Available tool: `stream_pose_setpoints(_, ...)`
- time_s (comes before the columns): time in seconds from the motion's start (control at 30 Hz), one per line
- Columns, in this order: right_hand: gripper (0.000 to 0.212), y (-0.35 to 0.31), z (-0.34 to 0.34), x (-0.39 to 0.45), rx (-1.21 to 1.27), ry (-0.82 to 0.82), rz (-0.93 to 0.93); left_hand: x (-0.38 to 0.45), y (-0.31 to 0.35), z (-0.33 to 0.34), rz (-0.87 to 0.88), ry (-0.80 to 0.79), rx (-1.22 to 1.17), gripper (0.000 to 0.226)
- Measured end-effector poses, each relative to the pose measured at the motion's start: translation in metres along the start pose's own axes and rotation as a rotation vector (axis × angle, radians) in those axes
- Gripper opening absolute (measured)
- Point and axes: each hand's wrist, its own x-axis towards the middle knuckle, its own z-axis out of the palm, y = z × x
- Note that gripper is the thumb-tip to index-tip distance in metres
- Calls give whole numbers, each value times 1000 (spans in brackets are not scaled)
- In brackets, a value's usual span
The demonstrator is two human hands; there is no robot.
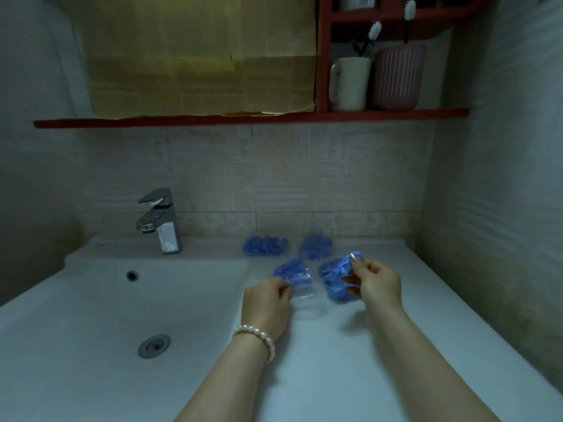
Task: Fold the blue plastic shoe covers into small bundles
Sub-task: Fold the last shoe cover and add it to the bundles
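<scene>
Several blue plastic shoe covers lie on the white counter (426, 315) right of the basin. My right hand (376, 286) pinches a crumpled blue shoe cover (336, 274) and holds it just above the counter. My left hand (268, 303) grips the edge of a clear plastic wrapper (306, 300) with another blue cover (291, 269) at its far end. Two bundled blue covers sit further back near the wall, one on the left (264, 245) and one on the right (316, 246). A pearl bracelet is on my left wrist.
The white sink basin (91, 300) with drain (154, 345) lies to the left, with a chrome faucet (160, 222) behind it. A red shelf (243, 118) overhead carries a white mug (350, 83) and a pink cup (399, 77) with toothbrushes. A tiled wall closes the right side.
</scene>
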Motion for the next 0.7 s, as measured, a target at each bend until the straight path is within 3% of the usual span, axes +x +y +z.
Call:
stream_pose_setpoints(0.13,23,1,13,-16,-59,3,-118,0,4,-2,-108,76,-251,5)
stream_pose_setpoints(0.23,21,9,29,-30,-178,-21,-168,-2,13,-2,-72,68,-255,24)
stream_pose_setpoints(0.37,35,10,35,-42,-443,65,-206,-6,19,-3,-62,113,-365,21)
stream_pose_setpoints(0.53,16,16,27,-35,-552,155,-173,-9,23,2,-80,136,-535,37)
stream_pose_setpoints(0.7,18,23,29,-29,-652,13,-175,-8,21,2,-172,172,-748,25)
